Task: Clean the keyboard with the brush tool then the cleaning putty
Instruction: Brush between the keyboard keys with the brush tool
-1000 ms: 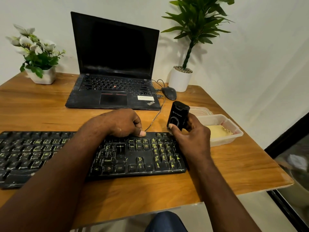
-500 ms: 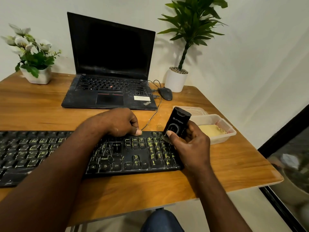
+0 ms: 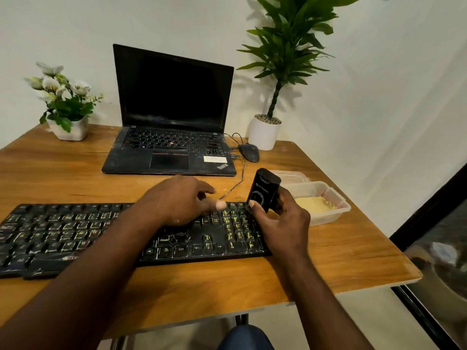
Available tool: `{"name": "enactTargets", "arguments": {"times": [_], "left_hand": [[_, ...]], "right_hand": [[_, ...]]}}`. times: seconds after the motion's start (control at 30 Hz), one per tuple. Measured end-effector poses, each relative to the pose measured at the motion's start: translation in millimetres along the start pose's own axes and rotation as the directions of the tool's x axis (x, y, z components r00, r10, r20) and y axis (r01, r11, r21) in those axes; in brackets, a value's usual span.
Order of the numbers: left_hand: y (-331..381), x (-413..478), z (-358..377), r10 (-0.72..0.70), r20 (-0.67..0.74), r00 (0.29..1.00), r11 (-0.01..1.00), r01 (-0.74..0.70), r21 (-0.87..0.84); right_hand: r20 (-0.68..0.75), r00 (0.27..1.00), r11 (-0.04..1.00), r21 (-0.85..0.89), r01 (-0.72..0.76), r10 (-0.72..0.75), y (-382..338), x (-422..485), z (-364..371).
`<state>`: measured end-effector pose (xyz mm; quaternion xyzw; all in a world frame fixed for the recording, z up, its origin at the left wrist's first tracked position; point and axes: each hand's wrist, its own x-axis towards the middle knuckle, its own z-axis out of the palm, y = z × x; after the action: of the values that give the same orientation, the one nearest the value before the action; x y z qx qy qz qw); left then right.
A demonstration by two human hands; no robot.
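A white pot of white flowers [image 3: 68, 104] stands at the far left corner of the wooden surface [image 3: 50, 173].

The black keyboard [image 3: 75, 231] lies along the near side of the surface. It runs from the left frame edge to right of centre, and its keys carry pale yellowish residue.

An open laptop [image 3: 171, 122] with a dark screen sits behind the keyboard, well apart from it.

The left hand [image 3: 182, 200] rests on the far edge of the keyboard, right of its middle. Its fingers are relaxed and slightly spread, somewhat blurred, and it holds nothing.

A dark mouse [image 3: 249, 152] lies just right of the laptop. A thin cable [image 3: 235, 185] runs from that area toward the keyboard's far edge. A tall green plant in a white pot [image 3: 264, 132] stands behind the mouse, against the wall.

The brush tool [image 3: 262, 190], a black block-shaped body, stands nearly upright and tilts slightly right, over the far right corner of the keyboard. Its lower end is hidden, so bristle contact with the keys cannot be told.

The right hand [image 3: 283, 223] grips the brush tool, with the thumb on its front face and the fingers curled behind it.

A clear plastic container [image 3: 338, 213] sits just right of the keyboard and holds the pale yellow cleaning putty [image 3: 313, 204]. A clear lid [image 3: 293, 176] lies behind it.
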<state>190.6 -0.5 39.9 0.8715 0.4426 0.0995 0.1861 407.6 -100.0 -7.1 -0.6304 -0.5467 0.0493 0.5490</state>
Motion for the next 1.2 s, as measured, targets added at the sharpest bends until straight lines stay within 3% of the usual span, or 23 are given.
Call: {"name": "enactTargets", "arguments": {"times": [0.07,0.17,0.23,0.37,0.6,0.87,1.0,1.1,1.2], "left_hand": [[9.9,-14.9,-3.7,0.054,0.125,0.991,0.998,-0.052,-0.018],[23.8,-28.4,-2.2,0.066,0.303,0.951,0.965,-0.139,0.224],[26.9,-28.8,7.0,0.065,0.274,0.959,0.923,-0.163,0.348],[22.2,-27.5,19.2,0.075,0.195,0.978,0.926,-0.141,0.350],[20.2,-33.1,18.0,0.074,0.164,0.984,0.946,-0.122,0.301],[-1.5,-43.3,7.8,0.010,0.205,0.979,0.942,-0.078,0.325],[-22.3,-55.9,-7.1,-0.064,0.236,0.970,0.945,-0.017,0.326],[-23.4,-56.9,-5.5,-0.041,0.197,0.979,0.944,-0.026,0.330],[-24.1,-54.0,-3.3,-0.038,0.194,0.980,0.952,-0.023,0.305]], "right_hand": [[0.008,1.000,0.999,-0.033,0.023,-0.022,3.1,4.6,4.2],[0.018,1.000,1.000,-0.021,-0.004,0.004,2.5,2.0,1.0],[0.040,0.999,0.999,0.031,-0.031,0.030,-0.9,-6.3,-8.7],[0.113,0.993,0.991,0.133,-0.034,0.019,-5.7,-24.2,-27.4],[0.058,0.998,0.997,-0.072,0.034,-0.030,-4.3,1.6,-3.7],[0.063,0.997,0.999,0.005,-0.050,0.050,3.0,-9.3,-12.6],[0.034,0.999,0.997,-0.074,-0.009,0.011,-1.4,-0.8,-6.8],[0.145,0.989,0.996,-0.087,-0.002,0.015,-10.4,7.5,0.7],[0.362,0.930,0.998,-0.041,-0.046,0.057,-20.4,21.5,-1.2]]}}
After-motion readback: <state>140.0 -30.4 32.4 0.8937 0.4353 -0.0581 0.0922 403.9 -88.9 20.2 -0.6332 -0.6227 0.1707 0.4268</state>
